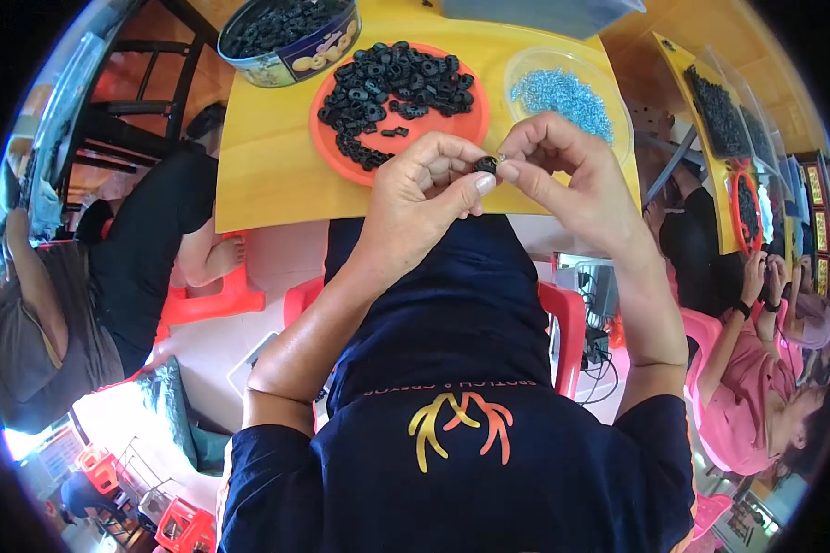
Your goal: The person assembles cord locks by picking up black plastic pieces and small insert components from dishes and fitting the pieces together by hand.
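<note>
- Head view: left hand [420, 194] pinches a black piece [485, 166] near the red plate [466, 127].
- Right hand [570, 175] pinches a tiny bit [501, 159] beside it.
- Blue beads [563, 100] sit right of the plate.

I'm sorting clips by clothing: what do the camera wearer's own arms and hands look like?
The left hand and right hand are ungloved, and no watch or bracelet shows. The forearms are bare. The dark navy sleeves are short, ending near the elbows, with narrow light-orange trim along the outer sides.
</note>
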